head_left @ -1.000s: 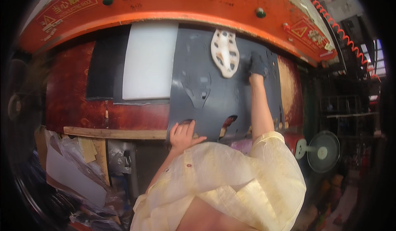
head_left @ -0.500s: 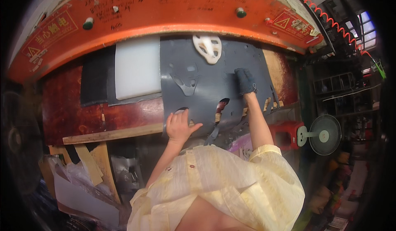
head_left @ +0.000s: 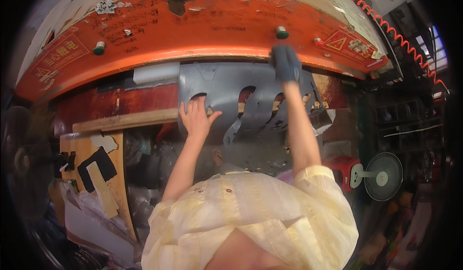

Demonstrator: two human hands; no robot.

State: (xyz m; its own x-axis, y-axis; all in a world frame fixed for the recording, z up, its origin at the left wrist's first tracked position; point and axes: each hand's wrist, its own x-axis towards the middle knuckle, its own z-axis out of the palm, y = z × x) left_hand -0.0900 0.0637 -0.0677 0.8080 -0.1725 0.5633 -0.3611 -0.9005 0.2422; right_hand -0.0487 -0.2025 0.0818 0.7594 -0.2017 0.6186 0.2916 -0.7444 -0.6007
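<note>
A dark grey flexible sheet [head_left: 219,79] with cut-out holes lies over the worktable and droops past its front edge. My bare left hand [head_left: 196,118] rests on its left front part, fingers spread beside a curved hole. In a dark glove, my right hand [head_left: 285,65] is raised over the sheet's right side, in front of the orange machine beam [head_left: 193,33]. Its fingers are stretched out, slightly blurred, just below a green push button [head_left: 281,32]; whether they touch the beam I cannot tell. Nothing shows in either hand.
A white slab [head_left: 156,73] lies left of the sheet, partly hidden by the beam. A second green button [head_left: 99,48] sits at the beam's left. A wooden strip [head_left: 125,120] edges the dark red tabletop. At right stand a fan [head_left: 383,176] and a red stool [head_left: 340,168].
My right hand has moved up from the sheet toward the green button. The view has tilted or shifted, so the beam covers more of the table and the white openwork piece is out of sight.
</note>
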